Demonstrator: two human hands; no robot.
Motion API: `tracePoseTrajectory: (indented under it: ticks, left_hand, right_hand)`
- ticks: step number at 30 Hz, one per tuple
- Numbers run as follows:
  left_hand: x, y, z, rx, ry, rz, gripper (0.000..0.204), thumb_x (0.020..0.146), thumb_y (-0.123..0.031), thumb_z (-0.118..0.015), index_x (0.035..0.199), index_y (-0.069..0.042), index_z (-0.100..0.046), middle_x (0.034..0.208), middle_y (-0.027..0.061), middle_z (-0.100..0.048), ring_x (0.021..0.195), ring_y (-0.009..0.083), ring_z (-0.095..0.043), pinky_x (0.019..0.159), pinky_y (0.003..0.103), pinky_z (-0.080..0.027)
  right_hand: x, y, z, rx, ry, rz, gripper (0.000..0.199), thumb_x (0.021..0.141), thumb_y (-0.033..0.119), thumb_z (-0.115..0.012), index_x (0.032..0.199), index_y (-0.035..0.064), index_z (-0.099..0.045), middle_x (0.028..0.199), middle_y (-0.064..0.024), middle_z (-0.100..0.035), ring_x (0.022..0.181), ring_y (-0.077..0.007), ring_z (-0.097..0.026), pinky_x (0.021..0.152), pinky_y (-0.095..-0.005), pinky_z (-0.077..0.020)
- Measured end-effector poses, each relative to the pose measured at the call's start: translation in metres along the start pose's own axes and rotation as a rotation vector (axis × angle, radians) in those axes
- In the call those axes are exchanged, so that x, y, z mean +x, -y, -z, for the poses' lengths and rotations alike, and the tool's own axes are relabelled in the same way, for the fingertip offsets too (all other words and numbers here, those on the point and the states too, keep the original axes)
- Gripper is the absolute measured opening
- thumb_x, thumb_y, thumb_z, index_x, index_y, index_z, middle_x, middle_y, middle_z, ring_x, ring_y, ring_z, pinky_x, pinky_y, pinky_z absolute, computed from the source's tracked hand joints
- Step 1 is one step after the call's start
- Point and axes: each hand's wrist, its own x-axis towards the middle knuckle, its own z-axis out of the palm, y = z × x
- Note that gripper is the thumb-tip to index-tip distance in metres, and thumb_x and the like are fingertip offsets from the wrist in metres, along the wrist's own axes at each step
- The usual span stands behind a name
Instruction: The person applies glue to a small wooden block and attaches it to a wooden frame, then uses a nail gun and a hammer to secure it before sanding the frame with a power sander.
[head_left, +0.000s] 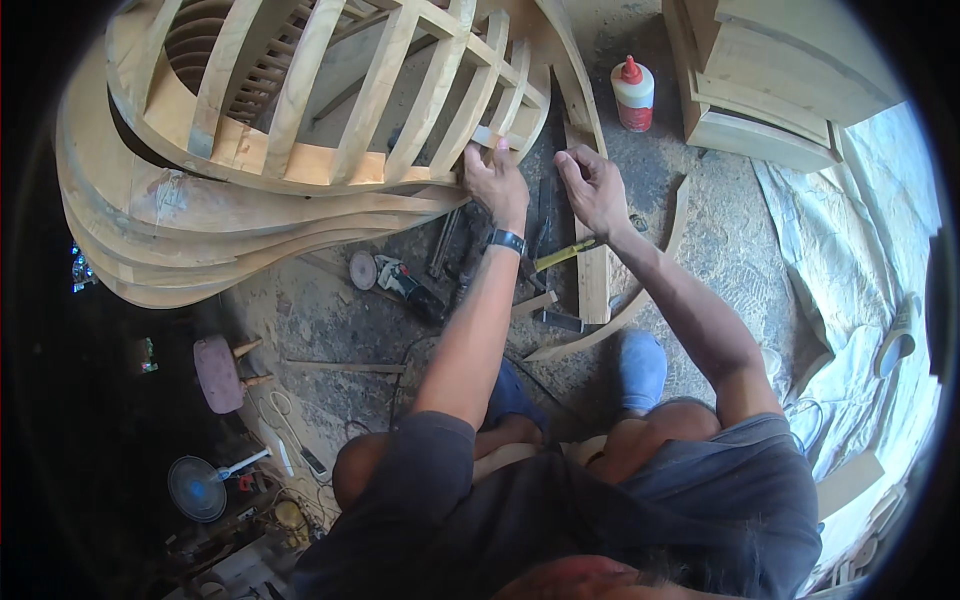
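Observation:
My left hand (497,188), with a dark watch on its wrist, is at the right end of a curved, slatted wooden frame (372,100). Its fingers close around a small whitish strip (486,136) against the frame's end slats. To the right, my right hand (596,192) hovers over the floor, thumb and fingers pinched together. Whatever lies between those fingertips is too small to make out. Below it, a yellow-handled tool (565,254) rests across a straight wooden plank (593,285).
A glue bottle (632,95) with a red cap stands near a wooden drawer unit (760,90). An angle grinder (400,285) lies below the frame. A curved wood strip (640,300) lies by my foot. At left are a small stool (219,374) and a fan (198,489).

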Motion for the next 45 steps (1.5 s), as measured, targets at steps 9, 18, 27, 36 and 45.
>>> tracePoseTrajectory:
  ticks: [9, 18, 27, 36, 45]
  left_hand:
    - [-0.064, -0.080, 0.067, -1.346, 0.423, 0.251, 0.043, 0.083, -0.011, -0.062, 0.123, -0.006, -0.048, 0.118, 0.0181, -0.061, 0.105, 0.0252, -0.058, 0.101, 0.043, -0.046]
    - [-0.093, -0.194, 0.160, -1.926, 1.529, -0.090, 0.045, 0.086, -0.030, -0.078, 0.119, -0.004, -0.062, 0.098, 0.0211, -0.066, 0.078, 0.0338, -0.065, 0.067, 0.044, -0.049]
    - [-0.079, -0.216, 0.166, -1.969, 1.439, -0.137, 0.026, 0.085, -0.029, -0.078, 0.085, -0.005, -0.069, 0.078, 0.0054, -0.066, 0.066, 0.0151, -0.060, 0.064, 0.032, -0.038]
    - [-0.057, -0.238, 0.188, -2.051, 1.171, 0.238, 0.029, 0.088, -0.025, -0.078, 0.105, -0.008, -0.061, 0.091, 0.0050, -0.062, 0.077, 0.0160, -0.059, 0.072, 0.034, -0.043]
    - [-0.048, -0.270, 0.211, -1.923, 1.134, 0.214, 0.044, 0.091, -0.019, -0.074, 0.128, -0.014, -0.051, 0.097, 0.0028, -0.056, 0.084, 0.0169, -0.056, 0.079, 0.038, -0.043]
  right_hand:
    - [0.024, -0.027, 0.037, 0.093, -0.250, 0.069, 0.028, 0.104, 0.029, -0.061, 0.103, 0.0012, -0.067, 0.079, -0.0030, -0.062, 0.071, -0.0093, -0.053, 0.067, -0.0279, -0.0462]
    - [0.097, -0.058, 0.076, 0.954, -0.318, -0.646, 0.063, 0.109, 0.053, -0.037, 0.132, -0.0041, -0.048, 0.109, -0.0206, -0.064, 0.089, -0.0354, -0.069, 0.074, -0.0407, -0.0592]
    - [0.139, -0.066, 0.061, 1.175, -0.322, -0.540, 0.063, 0.109, 0.057, -0.029, 0.145, 0.0086, -0.047, 0.146, -0.0182, -0.048, 0.131, -0.0378, -0.052, 0.105, -0.0643, -0.0486]
    - [0.187, -0.104, 0.088, 1.248, -0.329, -0.573, 0.039, 0.105, 0.033, -0.043, 0.133, 0.0121, -0.059, 0.135, -0.0129, -0.059, 0.123, -0.0326, -0.059, 0.105, -0.0572, -0.0498]
    - [0.201, -0.109, 0.082, 1.340, -0.371, -0.718, 0.043, 0.106, 0.040, -0.043, 0.134, 0.0115, -0.058, 0.139, -0.0160, -0.056, 0.124, -0.0394, -0.058, 0.102, -0.0582, -0.0527]
